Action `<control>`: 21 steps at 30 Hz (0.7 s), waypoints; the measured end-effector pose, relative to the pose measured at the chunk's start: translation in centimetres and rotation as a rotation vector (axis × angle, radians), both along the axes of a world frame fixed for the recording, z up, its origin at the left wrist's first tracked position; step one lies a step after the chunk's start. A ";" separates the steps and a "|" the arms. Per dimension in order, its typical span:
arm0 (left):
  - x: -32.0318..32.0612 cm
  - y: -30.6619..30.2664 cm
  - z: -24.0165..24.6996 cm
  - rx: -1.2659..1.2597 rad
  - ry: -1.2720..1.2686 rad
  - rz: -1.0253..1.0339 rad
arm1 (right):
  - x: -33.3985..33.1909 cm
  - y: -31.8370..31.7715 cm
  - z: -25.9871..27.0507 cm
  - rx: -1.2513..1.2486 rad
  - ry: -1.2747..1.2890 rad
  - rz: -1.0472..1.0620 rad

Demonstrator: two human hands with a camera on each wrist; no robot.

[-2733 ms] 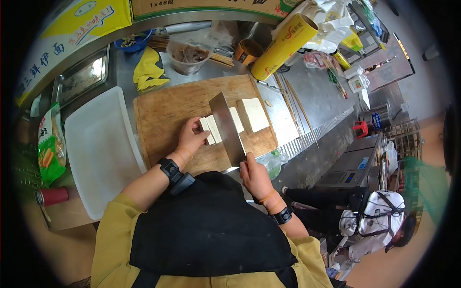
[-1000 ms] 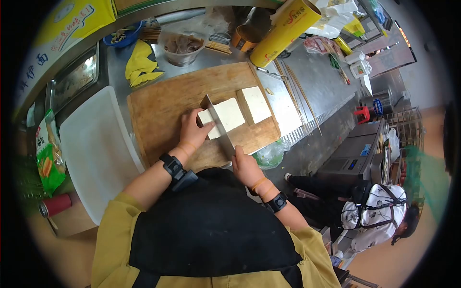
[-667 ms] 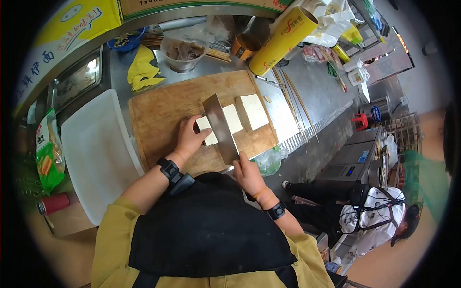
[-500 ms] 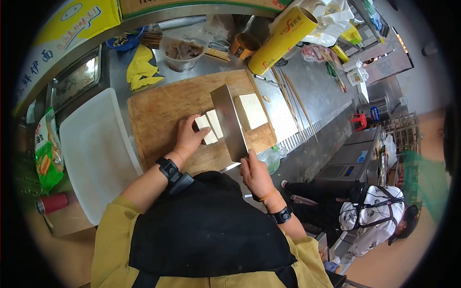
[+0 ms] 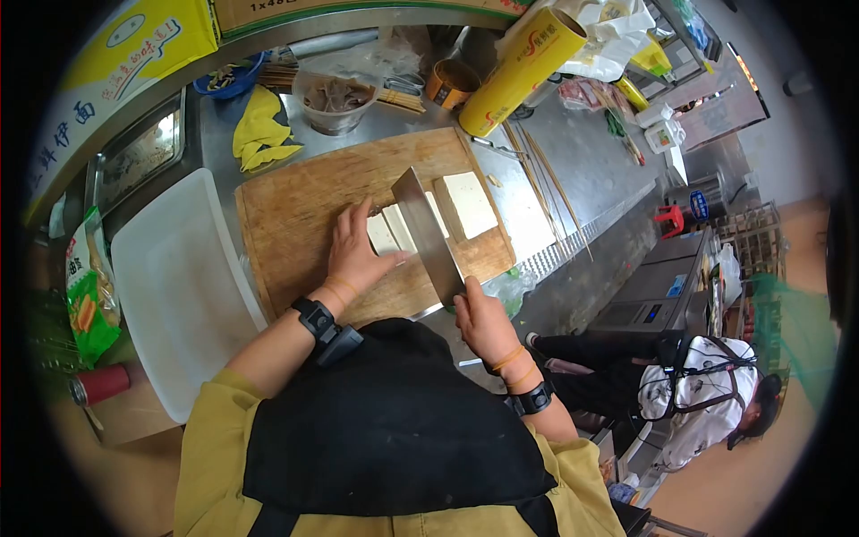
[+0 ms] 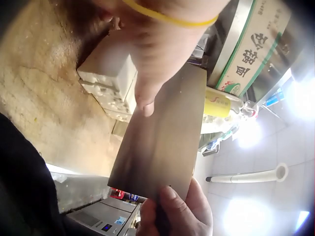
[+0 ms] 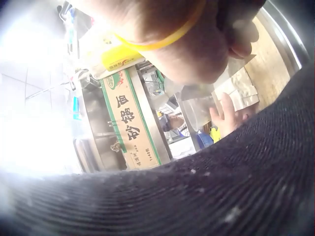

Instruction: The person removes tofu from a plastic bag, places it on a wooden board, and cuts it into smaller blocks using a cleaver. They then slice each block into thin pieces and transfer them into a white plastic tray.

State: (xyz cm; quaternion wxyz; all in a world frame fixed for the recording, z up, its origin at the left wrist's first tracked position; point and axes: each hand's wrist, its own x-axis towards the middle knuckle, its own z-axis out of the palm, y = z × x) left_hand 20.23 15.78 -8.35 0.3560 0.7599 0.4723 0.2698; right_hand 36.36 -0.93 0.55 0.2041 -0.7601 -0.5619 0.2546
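Note:
White tofu-like slices stand side by side on the wooden cutting board. My left hand is spread beside them, fingers at the far side and thumb at the near side; in the left wrist view its thumb lies over the cleaver's face. My right hand grips the handle of the cleaver, whose broad blade stands tilted by the slices and partly hides a white piece behind it. A separate thick white block lies farther right.
Left of the board is a white tray. Beyond the board are a yellow cloth, a bowl and a yellow roll. Long sticks lie to the right. Another person is at the lower right.
The cleaver cut down through the white block, then swung right and is now back nearer the slices. My left hand's fingers have spread from their closer hold, with the thumb extended.

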 end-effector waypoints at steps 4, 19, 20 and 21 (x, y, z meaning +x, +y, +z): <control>0.1 -0.2 2.3 0.134 0.130 -0.139 | -0.1 0.0 0.1 -0.019 0.012 -0.026; 0.8 0.6 1.8 0.165 0.042 -0.222 | -0.2 0.0 0.2 0.002 0.001 -0.022; 0.8 0.6 1.9 0.162 0.041 -0.220 | -0.2 0.0 0.3 0.003 0.000 -0.018; 0.7 0.6 1.9 0.160 0.033 -0.219 | -0.2 0.0 0.4 0.003 0.000 -0.013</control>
